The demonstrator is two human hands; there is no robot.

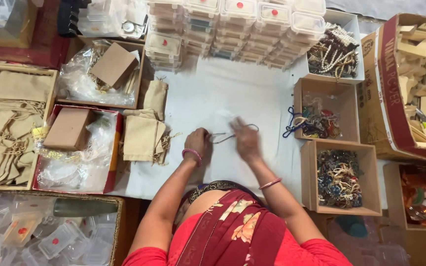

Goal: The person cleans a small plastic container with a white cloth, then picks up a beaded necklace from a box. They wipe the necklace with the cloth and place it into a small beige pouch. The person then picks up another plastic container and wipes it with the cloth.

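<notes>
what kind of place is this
Probably a small jewellery packing workshop: stacked clear boxes, cartons of beads, cloth pouches, and both hands working a cord on the table.

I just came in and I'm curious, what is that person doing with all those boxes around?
A person sits at a white table, and both hands are on a thin dark cord. The left hand pinches one end, while the right hand, blurred, holds the other. Cloth pouches lie just left of the hands. Boxes of beaded jewellery sit to the right, and stacked clear plastic cases line the far edge.
</notes>
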